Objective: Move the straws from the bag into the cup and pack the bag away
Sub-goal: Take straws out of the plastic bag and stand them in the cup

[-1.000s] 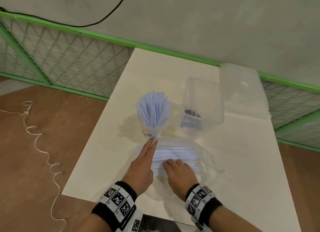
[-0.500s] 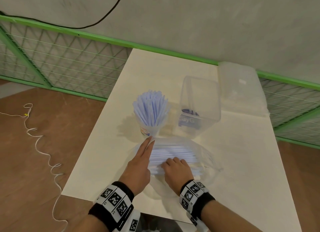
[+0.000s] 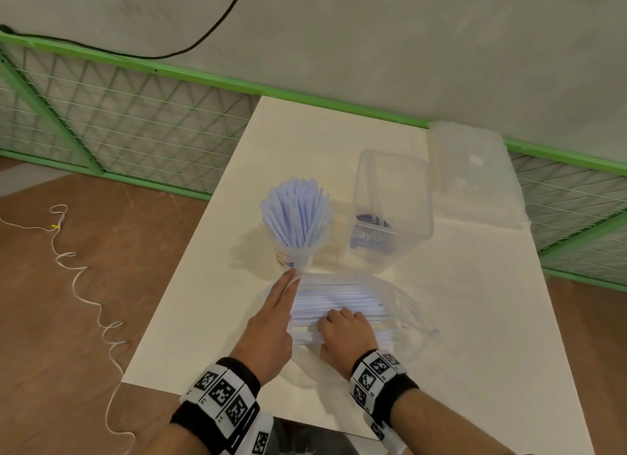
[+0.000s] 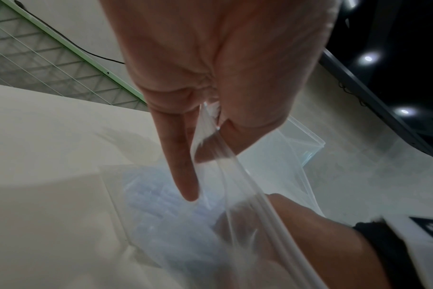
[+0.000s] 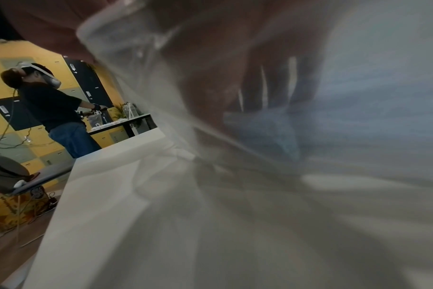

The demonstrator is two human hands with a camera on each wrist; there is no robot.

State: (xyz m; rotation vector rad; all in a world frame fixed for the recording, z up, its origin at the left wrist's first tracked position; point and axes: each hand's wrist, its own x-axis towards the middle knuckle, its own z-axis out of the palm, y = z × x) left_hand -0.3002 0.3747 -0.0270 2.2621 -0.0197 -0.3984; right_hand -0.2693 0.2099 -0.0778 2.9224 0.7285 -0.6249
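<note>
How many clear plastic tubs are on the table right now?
1: the clear tub stands open beside the cup of straws; its lid lies behind it. None seems hidden.

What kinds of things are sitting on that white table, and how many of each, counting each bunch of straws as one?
Cups with straws standing in them: 1, the cup
Clear plastic bags: 1, the bag
Bunches of straws: 2, one in the cup, one in the bag
Clear plastic tubs: 1, the tub
Clear lids: 1, the lid
Total: 6
</note>
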